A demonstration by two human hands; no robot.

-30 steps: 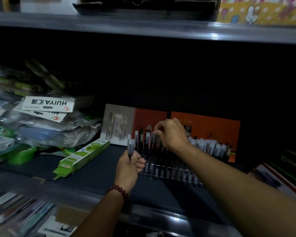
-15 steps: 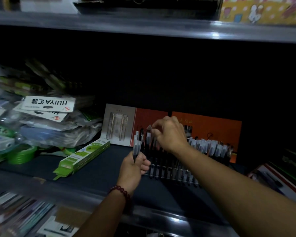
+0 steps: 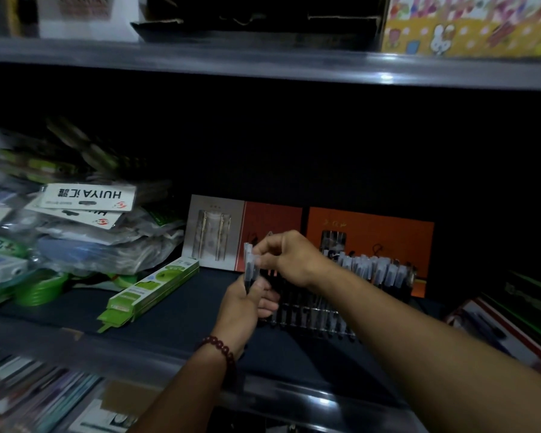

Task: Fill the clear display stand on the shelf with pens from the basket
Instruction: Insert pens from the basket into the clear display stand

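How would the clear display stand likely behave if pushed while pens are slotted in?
The clear display stand looks like thin plastic, so it is probably light and may slide on the shelf. It sits wide and low and carries a row of pens, so tipping seems unlikely. It is probably stiff, but it might crack if forced.

Glossy shelf edge (image 3: 263,68) at twelve o'clock; matt shelf surface (image 3: 181,320). Clear plastic stand (image 3: 310,318); pens (image 3: 377,271) with frosted plastic caps at three o'clock; crinkled shiny plastic bags (image 3: 107,250) at nine.
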